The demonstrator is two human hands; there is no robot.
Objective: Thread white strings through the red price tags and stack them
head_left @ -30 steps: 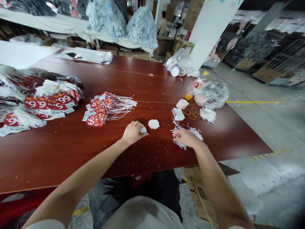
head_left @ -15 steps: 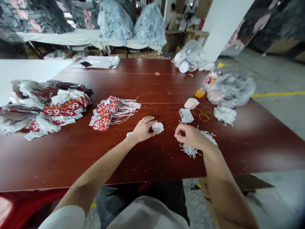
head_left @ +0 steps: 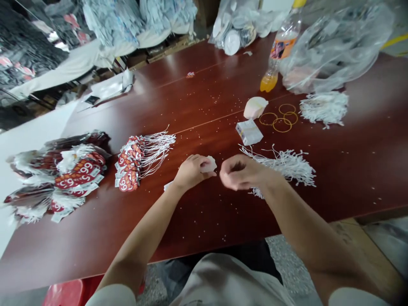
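Head view: left hand pinching small white scalloped paper tag against dark red wooden table. Right hand just beside, curled loosely; contents not discernible. Bundle of white strings immediately right, strands lying left-right.

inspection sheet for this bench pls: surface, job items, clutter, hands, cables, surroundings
Surface: dark red table, speckled with small white bits.
Job's things: white tag in left hand; white string bundle by right hand.
Clutter: finished red tags, bagged tag stacks, rubber bands, small box, bottle, plastic bags.
Hands: left pinches the tag; right curled, contents hidden.
Cables: nothing seen.
Surroundings: fabric bundles behind the table.
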